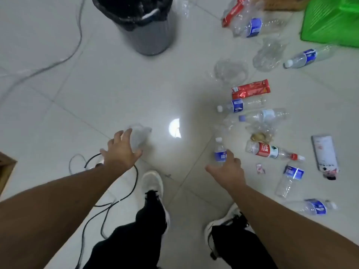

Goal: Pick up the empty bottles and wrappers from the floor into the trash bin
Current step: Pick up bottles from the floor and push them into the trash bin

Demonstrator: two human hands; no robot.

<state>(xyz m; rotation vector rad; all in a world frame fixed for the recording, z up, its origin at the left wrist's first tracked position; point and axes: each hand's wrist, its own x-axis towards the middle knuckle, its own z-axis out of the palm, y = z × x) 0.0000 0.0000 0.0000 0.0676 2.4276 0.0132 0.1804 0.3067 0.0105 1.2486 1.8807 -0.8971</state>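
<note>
Pale glossy tile floor [108, 90], seen from above, with loose cables at the left.

Trash bin [149, 30]: dark, black liner, standing at top centre, well apart from both hands. Contents too dim to tell.

Left hand [121, 150]: grip closed round a clear crumpled plastic bottle [138, 137], held above the floor.

Right hand [229, 167]: grip closed round a small blue-labelled bottle [220, 150], neck pointing away from the person.

Left on the floor, right side: red wrapper [250, 91]; two clear bottles just below it; red-labelled bottle [272, 151]; white wrapper [325, 156]; two more blue-labelled bottles near the right foot; a further cluster of bottles and clear plastic at the top right beside a green bag [334, 20].

Progress, as a judgement: early. Two items are in hand but not yet binned; most of the litter remains.
</note>
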